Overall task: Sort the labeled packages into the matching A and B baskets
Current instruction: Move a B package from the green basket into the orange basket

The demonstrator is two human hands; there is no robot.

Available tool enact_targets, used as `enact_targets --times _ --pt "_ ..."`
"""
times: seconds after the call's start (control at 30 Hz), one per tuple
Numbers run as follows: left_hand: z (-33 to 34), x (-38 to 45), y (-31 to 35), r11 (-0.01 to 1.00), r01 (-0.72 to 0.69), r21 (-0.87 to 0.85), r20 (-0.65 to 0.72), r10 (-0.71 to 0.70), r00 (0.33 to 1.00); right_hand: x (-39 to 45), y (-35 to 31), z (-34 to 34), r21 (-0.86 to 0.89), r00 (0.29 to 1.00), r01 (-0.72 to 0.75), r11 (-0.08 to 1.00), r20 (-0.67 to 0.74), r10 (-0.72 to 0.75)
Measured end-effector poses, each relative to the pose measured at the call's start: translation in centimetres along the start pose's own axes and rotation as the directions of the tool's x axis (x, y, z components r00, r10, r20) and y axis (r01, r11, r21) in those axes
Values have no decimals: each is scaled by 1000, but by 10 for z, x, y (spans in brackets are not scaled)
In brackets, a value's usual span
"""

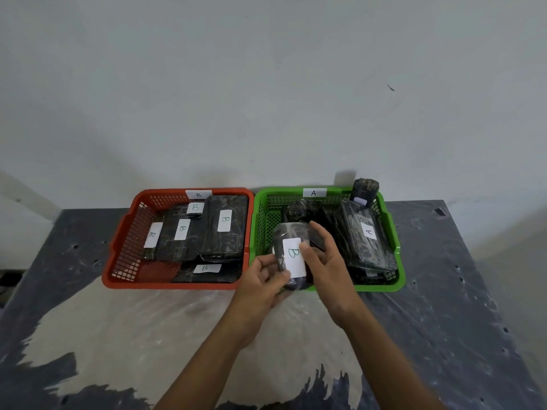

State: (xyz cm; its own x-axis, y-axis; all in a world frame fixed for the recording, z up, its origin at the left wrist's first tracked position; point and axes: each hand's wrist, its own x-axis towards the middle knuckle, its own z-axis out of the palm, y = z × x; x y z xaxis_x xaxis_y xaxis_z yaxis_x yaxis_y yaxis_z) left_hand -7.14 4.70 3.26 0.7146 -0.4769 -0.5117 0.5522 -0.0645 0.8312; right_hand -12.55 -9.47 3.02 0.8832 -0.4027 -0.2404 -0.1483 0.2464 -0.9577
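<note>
A black wrapped package with a white B label (291,255) is held by both hands over the front left corner of the green basket (393,255), which carries an A tag. My left hand (263,284) grips the package's lower left side. My right hand (324,255) grips its right side, thumb near the label. The red basket (124,250), tagged B, sits to the left and holds several black packages with B labels (224,229). Inside the green basket lies a long package labelled A (365,235), with other dark packages behind it.
Both baskets stand side by side at the back of a grey and white worn table (148,329), against a pale wall. A dark wrapped cylinder (365,190) stands upright at the green basket's back right corner.
</note>
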Motion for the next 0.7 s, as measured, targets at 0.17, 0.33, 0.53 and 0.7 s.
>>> enact_targets --times 0.17,0.33,0.53,0.7 --pt "-3 -13 2 983 -35 179 72 23 997 -6 -6 0 -29 999 -43 999 31 44" --pt "8 -21 -3 997 -73 10 -5 74 997 -22 -3 11 65 999 -39 997 -35 41" --pt "0 -27 8 999 -41 -16 -3 41 999 -28 -7 7 22 1000 16 1000 8 -16" --pt "2 -29 10 993 -114 -32 -28 113 993 -33 -8 18 -179 993 118 977 20 -116"
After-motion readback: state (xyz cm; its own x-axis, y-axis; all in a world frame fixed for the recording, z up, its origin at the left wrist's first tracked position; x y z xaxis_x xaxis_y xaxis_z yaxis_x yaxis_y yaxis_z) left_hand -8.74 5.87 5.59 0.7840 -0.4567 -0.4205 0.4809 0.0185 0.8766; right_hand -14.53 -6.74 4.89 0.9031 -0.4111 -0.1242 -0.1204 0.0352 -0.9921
